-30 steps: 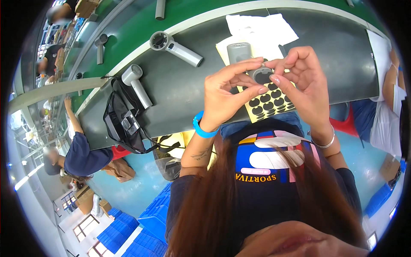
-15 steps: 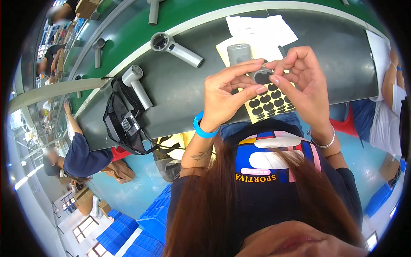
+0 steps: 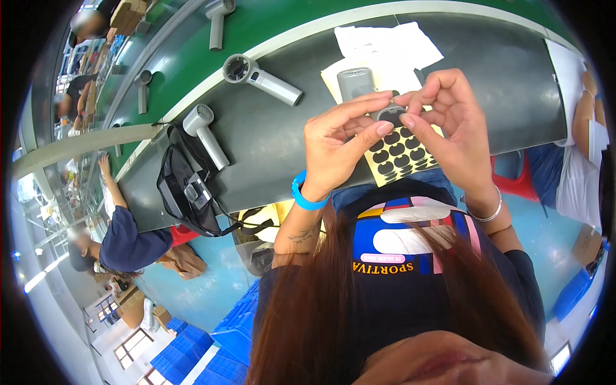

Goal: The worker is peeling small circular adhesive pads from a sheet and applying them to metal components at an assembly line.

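A small round grey cap with a black face [image 3: 389, 115] is pinched between both hands above the bench. My left hand [image 3: 340, 138] grips its left side between thumb and fingers. At its right edge, the thumb and index finger of my right hand [image 3: 457, 131] are closed on it, the other fingers curled. Just below lies a yellow sheet of black round stickers [image 3: 399, 154], partly covered by my hands. A grey rounded housing [image 3: 355, 83] rests beyond my left fingers, on pale paper.
White paper sheets [image 3: 391, 46] lie at the back. On the left are a grey handheld fan [image 3: 273, 83], another fan [image 3: 206, 131] and a black bag [image 3: 176, 186]. More fans sit on the green conveyor [image 3: 179, 70]. Co-workers [image 3: 131, 234] sit at both sides.
Both hands remain closed on the cap, which has tilted and shifted slightly left. On the conveyor, the fans have moved nearer along the belt.
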The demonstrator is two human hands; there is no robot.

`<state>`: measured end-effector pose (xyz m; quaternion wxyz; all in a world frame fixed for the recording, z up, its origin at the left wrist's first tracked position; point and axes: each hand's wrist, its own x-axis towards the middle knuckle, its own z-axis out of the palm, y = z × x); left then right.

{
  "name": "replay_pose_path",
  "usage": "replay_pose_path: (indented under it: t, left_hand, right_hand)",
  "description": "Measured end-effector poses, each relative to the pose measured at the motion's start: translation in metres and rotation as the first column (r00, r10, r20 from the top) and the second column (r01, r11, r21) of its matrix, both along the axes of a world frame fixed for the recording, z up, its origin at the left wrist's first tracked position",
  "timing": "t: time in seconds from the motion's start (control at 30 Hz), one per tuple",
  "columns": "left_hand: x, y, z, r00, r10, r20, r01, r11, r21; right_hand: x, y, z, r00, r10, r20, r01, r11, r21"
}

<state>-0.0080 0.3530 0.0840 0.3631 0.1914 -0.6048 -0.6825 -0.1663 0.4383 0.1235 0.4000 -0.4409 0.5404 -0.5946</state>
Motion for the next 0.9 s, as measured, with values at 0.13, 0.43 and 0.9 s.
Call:
replay_pose_path:
  t: [0.13, 0.43, 0.9]
  left_hand:
    - [-0.001, 0.002, -0.002, 0.998, 0.050, -0.026, -0.049, 0.998, 0.047]
    - [0.002, 0.002, 0.001, 0.999, -0.006, -0.039, 0.008, 0.998, 0.055]
    - [0.001, 0.002, -0.002, 0.998, 0.017, -0.066, -0.012, 0.998, 0.068]
  right_hand:
    - [0.000, -0.001, -0.002, 0.999, 0.013, 0.031, -0.012, 1.000, -0.001]
    - [-0.004, 0.000, -0.009, 0.989, 0.040, 0.140, -0.029, 0.997, -0.078]
    - [-0.001, 0.000, -0.005, 0.998, 0.012, 0.069, -0.010, 0.999, -0.035]
